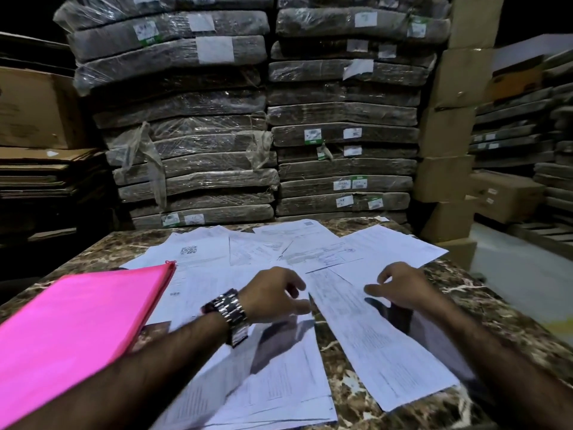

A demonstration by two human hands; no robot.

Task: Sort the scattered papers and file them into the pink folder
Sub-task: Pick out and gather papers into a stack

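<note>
Head view, your left hand (277, 294) and right hand (403, 287) half-curled, holding nothing, over flat white papers (366, 336), glossy pink folder (77, 321) (closed) at the marbled worktop's (496, 308) left edge.

White printed paper sheets (366, 333) are lying scattered flat, overlapping, right of the closed bright pink plastic folder (71, 330).

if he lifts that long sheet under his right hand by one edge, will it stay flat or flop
Probably flop: the long sheet looks like one thin page lying flat on the marble table. It likely slides easily on that polished top, dragging overlapped papers. The right hand hovers open above it, not gripping.
</note>
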